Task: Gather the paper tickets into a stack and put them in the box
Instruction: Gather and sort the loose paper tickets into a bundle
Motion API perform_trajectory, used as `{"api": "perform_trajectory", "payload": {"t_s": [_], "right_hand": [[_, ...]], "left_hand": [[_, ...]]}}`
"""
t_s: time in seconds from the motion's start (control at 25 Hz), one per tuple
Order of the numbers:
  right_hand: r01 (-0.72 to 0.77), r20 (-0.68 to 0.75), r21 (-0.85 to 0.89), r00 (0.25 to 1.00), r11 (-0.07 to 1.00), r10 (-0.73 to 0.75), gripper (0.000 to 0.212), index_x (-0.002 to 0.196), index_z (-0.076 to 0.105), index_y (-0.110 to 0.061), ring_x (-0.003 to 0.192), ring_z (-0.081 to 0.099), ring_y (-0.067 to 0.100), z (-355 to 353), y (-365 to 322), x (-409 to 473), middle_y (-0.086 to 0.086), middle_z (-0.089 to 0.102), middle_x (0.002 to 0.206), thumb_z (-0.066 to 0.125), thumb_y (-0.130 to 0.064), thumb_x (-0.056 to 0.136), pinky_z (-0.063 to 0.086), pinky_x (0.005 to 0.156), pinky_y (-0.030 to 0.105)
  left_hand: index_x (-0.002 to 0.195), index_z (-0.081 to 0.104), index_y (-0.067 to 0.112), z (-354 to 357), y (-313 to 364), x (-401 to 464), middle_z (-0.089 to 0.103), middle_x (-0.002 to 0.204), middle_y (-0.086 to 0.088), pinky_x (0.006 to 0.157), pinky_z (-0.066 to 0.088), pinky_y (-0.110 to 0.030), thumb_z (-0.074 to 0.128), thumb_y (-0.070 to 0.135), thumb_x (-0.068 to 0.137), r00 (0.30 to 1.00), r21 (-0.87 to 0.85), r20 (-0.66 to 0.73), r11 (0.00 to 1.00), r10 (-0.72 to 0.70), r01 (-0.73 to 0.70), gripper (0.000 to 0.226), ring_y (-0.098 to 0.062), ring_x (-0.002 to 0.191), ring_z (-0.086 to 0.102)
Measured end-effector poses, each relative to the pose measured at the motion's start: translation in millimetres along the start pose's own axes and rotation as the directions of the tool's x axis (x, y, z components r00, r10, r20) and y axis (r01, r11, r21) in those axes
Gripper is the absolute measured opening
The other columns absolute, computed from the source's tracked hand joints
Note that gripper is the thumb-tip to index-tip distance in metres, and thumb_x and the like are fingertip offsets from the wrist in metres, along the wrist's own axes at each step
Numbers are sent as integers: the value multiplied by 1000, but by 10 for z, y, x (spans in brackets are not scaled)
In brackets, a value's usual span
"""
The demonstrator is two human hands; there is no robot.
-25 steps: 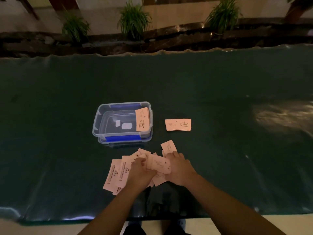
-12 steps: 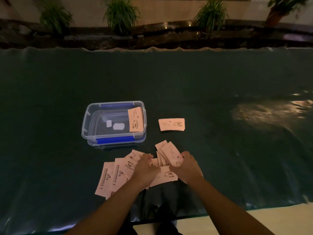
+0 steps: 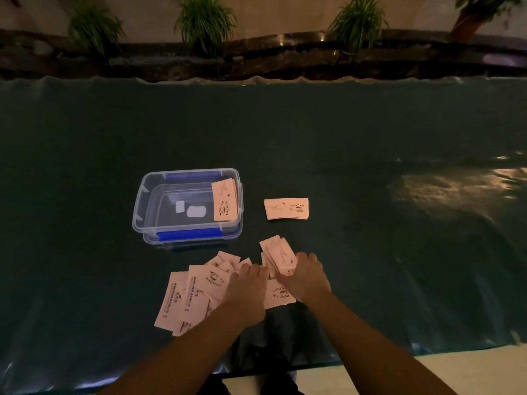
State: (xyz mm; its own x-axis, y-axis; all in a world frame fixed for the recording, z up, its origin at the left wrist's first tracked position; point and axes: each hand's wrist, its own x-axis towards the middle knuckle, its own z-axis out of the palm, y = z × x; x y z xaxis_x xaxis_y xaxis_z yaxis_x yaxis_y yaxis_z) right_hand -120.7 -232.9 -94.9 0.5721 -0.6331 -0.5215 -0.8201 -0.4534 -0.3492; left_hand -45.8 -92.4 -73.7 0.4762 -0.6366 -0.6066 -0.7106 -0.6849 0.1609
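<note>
Several pale pink paper tickets (image 3: 188, 297) lie spread and overlapping on the dark green table near its front edge. My left hand (image 3: 246, 292) presses flat on the right part of that spread. My right hand (image 3: 306, 276) grips a small fanned bunch of tickets (image 3: 278, 253), tilted up off the table. A clear plastic box (image 3: 148, 195) with blue clips stands behind the spread; a short stack of tickets (image 3: 224, 199) leans against its right inner wall. Another neat stack (image 3: 286, 208) lies flat to the right of the box.
The green table cover (image 3: 342, 138) stretches far back to a wavy edge, with potted grass plants (image 3: 204, 21) on a dark ledge behind. A glare patch (image 3: 456, 192) shows at the right. The table's front edge (image 3: 370, 360) runs just under my forearms.
My right hand has picked up several tickets and holds them fanned upward. My left hand has slid slightly over the spread. The camera has shifted a little.
</note>
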Motion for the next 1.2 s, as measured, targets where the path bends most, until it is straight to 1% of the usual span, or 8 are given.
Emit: {"api": "perform_trajectory", "payload": {"t_s": [0.36, 0.52, 0.72, 0.84, 1.04, 1.08, 1.16, 1.2], "right_hand": [[-60, 79, 35, 995, 998, 57, 75, 134, 53, -18, 123, 54, 23, -146, 168, 46, 3, 46, 131, 87, -48, 74, 59, 94, 42], [-100, 53, 173, 994, 980, 93, 70, 137, 54, -21, 124, 57, 24, -173, 202, 40, 4, 51, 134, 84, -44, 78, 58, 88, 38], [-95, 50, 203, 995, 975, 87, 77, 143, 52, -22, 129, 56, 25, -123, 163, 68, 3, 54, 137, 87, -44, 77, 59, 98, 44], [-98, 60, 168, 994, 981, 89, 78, 140, 54, -23, 129, 55, 24, -88, 143, 84, 3, 56, 136, 89, -48, 75, 58, 100, 46], [-138, 59, 143, 990, 980, 131, 85, 145, 50, -20, 130, 55, 28, -79, 165, 86, 7, 54, 139, 89, -50, 76, 57, 100, 46], [-152, 65, 145, 987, 978, 144, 86, 147, 48, -19, 130, 54, 29, -80, 180, 88, 8, 51, 141, 89, -47, 77, 57, 100, 45], [-195, 96, 184, 979, 963, 180, 85, 149, 46, -17, 128, 57, 28, -85, 205, 90, 9, 47, 147, 89, -41, 80, 57, 95, 41], [-213, 115, 222, 975, 951, 191, 82, 149, 46, -16, 125, 59, 27, -88, 217, 87, 9, 47, 148, 88, -39, 82, 56, 91, 38]], "left_hand": [[151, 33, 35, -103, -73, 42, 34, 159, 3, 122, 14, -54, 75, 18, 84, 986, -61, -136, 993, 94, -103, 81, -23, 147, 25], [148, 37, 32, -65, -11, 88, 42, 153, 2, 118, 32, -44, 71, 31, 89, 944, -243, -294, 967, -148, 75, 68, -21, 141, 38], [143, 39, 28, 119, 124, 65, 51, 143, 0, 103, 51, -35, 74, 35, 87, 920, -525, -147, 817, -364, 240, 66, -18, 126, 53], [150, 30, 26, 229, 310, -38, 39, 154, -2, 106, 44, -30, 73, 33, 91, 921, -649, -95, 725, -377, 230, 73, -19, 136, 46], [154, 32, 20, 9, 314, 133, 34, 161, -12, 121, 29, -45, 64, 31, 99, 949, -792, 58, 564, -309, 232, 64, -29, 146, 34], [155, 29, 19, -65, 304, 171, 32, 162, -11, 122, 27, -43, 61, 33, 101, 942, -786, 132, 547, -308, 288, 64, -29, 147, 33], [152, 33, 20, -21, 327, 122, 41, 156, -4, 108, 40, -22, 63, 29, 100, 886, -887, 37, 394, -462, 242, 61, -17, 134, 46], [148, 39, 21, 37, 371, 84, 49, 150, -2, 93, 45, -13, 67, 24, 97, 873, -848, -24, 473, -486, 240, 58, -10, 121, 52]]}}
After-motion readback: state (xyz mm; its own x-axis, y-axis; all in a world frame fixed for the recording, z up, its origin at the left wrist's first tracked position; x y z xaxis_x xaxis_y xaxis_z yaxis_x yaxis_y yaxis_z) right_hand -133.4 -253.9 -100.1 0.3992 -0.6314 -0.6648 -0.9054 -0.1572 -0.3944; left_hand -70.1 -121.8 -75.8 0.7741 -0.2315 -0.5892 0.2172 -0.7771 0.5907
